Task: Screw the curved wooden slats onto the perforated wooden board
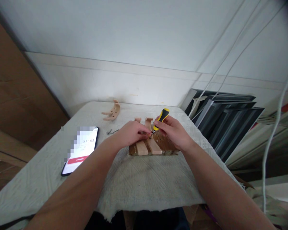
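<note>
My right hand (pixel 171 128) grips a yellow and black screwdriver (pixel 164 115), tilted with its tip pointing down and left. The tip meets a pale wooden piece (pixel 154 145) that lies on a brown wooden board (pixel 166 143). My left hand (pixel 134 132) is closed, its fingertips pinched beside the screwdriver tip. Whatever those fingers hold is too small to make out. A second pale wooden piece (pixel 141 148) lies to the left on the same board, partly covered by my left hand.
Farther back on the cloth-covered table (pixel 146 182) rests a curved wooden part with holes (pixel 115 111). Small dark metal pieces (pixel 111 131) lie left of my hand. A phone (pixel 83 150) showing a timer is at the left. Dark panels (pixel 225 118) lean at the right; white cables (pixel 266 153) hang nearby.
</note>
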A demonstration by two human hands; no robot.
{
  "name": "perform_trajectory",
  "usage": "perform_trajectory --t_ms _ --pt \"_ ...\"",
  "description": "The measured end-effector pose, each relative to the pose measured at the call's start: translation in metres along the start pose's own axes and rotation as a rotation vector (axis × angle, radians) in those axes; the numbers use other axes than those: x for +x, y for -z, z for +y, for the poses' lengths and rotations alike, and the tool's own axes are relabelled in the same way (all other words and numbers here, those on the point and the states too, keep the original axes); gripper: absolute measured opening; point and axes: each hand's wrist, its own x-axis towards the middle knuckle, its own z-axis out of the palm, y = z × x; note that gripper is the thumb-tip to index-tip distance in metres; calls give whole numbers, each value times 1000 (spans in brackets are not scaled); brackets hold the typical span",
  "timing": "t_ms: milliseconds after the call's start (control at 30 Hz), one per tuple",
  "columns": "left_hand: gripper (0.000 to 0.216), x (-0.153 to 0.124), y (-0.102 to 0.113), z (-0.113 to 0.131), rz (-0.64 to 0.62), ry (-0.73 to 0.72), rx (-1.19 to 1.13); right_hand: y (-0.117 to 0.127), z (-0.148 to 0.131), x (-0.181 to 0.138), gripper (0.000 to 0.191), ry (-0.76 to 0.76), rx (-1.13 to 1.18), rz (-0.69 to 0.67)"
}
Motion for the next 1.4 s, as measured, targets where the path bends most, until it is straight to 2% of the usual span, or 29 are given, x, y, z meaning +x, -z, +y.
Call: perform_trajectory --t_ms 100,300,433,733,967,1267,1400 --pt "19 0 0 0 6 -5 11 2 -6 -2 31 -21 98 -39" --pt "21 0 -1 -2 23 -1 -33 -1 -2 0 32 64 -83 99" --pt "21 0 0 -1 -1 -2 4 -1 3 2 31 65 -2 86" --pt "22 1 -2 -4 17 13 -25 1 3 2 28 82 -96 96" --pt "22 0 -2 -4 23 5 -14 2 6 3 27 75 -10 134" --pt "19 0 -2 -3 3 -18 10 -2 1 0 25 68 -37 49" --pt "18 0 -1 -2 8 -42 13 1 -8 -3 26 -29 140 -9"
